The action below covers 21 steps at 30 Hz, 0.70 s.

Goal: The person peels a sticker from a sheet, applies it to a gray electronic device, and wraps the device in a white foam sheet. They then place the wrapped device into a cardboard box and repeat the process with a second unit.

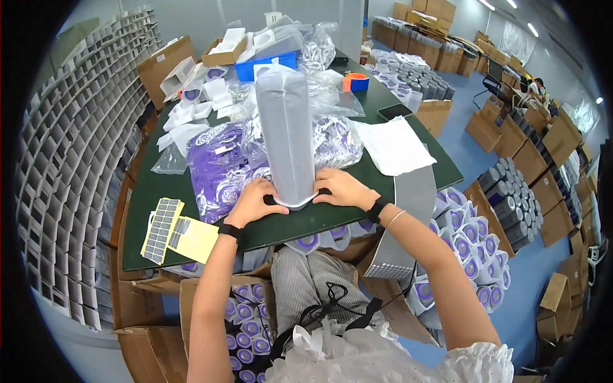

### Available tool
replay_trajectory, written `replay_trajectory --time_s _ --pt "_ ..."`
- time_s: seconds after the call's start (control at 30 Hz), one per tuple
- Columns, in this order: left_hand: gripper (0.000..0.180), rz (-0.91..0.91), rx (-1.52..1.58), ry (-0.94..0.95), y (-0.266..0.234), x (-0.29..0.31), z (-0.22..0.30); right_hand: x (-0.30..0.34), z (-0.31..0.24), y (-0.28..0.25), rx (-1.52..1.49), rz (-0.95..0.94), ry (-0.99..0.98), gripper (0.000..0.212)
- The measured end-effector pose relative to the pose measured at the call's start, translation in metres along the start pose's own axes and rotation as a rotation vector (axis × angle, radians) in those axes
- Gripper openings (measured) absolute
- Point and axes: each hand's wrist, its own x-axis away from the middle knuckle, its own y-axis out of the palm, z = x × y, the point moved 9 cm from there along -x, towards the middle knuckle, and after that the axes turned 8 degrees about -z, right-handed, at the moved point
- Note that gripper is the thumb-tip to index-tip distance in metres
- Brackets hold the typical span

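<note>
A tall grey cylinder (pixel 285 134) stands upright near the front edge of the dark green table (pixel 332 220), wrapped in a thin, whitish, see-through bag (pixel 297 203). At its foot, my left hand (pixel 254 203) pinches the bag's lower edge on the left side. My right hand (pixel 345 189) pinches that edge on the right, thumb and fingers closed together. Each wrist wears a black band. Behind the cylinder lie clear bags of purple-and-white printed pieces (pixel 217 167). Part of the cylinder's base is hidden by the bag's gathered rim.
Yellow sticker sheets (pixel 167 231) lie at left. On the right are white sheets (pixel 396 145), a phone (pixel 394 112) and a tape roll (pixel 355 82). A blue bin (pixel 267 64) stands at the back. Cartons of wrapped cylinders (pixel 469 239) crowd the floor beside the table.
</note>
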Motion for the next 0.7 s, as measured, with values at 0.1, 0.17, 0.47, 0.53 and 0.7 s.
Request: replay_trajectory --time_s 0.1,0.17,0.47,0.53,0.7 --pt "0.04 -0.044 0.003 -0.066 0.011 0.002 -0.004 0.006 0.01 0.006 -0.011 -0.014 0.073 0.027" --pt "0.043 -0.177 0.15 -0.23 0.01 -0.007 -0.006 0.011 0.017 0.007 -0.013 -0.095 0.079 0.031" --pt "0.093 0.27 0.622 0.059 -0.073 -0.04 0.064 -0.02 -0.004 -0.076 -0.721 0.049 0.315 0.077" --pt "0.087 0.421 0.735 0.058 -0.071 -0.046 0.08 -0.034 -0.013 -0.069 -0.801 0.098 0.245 0.09" --pt "0.08 0.66 0.801 0.132 -0.06 -0.032 0.066 -0.037 -0.023 -0.027 -0.672 0.277 0.138 0.109"
